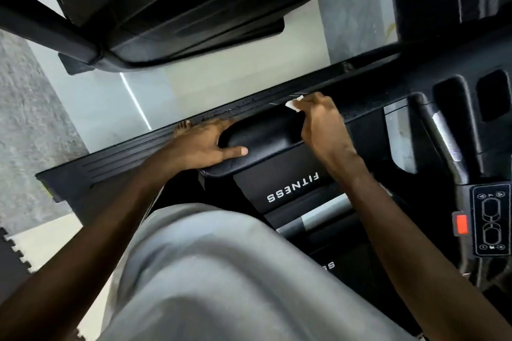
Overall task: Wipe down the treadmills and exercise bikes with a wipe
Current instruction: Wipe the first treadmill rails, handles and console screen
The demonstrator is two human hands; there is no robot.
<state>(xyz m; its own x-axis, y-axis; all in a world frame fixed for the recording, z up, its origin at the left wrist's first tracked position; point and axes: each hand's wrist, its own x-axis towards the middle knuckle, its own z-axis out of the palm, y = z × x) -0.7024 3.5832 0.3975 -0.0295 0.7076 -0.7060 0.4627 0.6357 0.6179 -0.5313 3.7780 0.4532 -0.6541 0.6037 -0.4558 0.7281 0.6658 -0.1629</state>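
Observation:
I look down over a black treadmill. Its rounded black handrail (pixel 263 133) runs across the middle of the view. My left hand (pixel 205 144) rests on the rail's left end, fingers wrapped over the far side and thumb stretched along the near side. My right hand (pixel 321 119) grips the rail's right part and pinches a small white wipe (pixel 294 105) against its top. Only a corner of the wipe shows past my fingers. Beyond the rail lies the treadmill's ribbed side strip (pixel 155 144), wet with droplets.
A control panel (pixel 491 221) with a red safety tab (pixel 461 224) sits at the right. Another black machine (pixel 177 8) looms at the top. A pale glossy floor (pixel 216 86) lies beyond the treadmill, grey carpet at the left, and interlocking mat tiles at the lower left.

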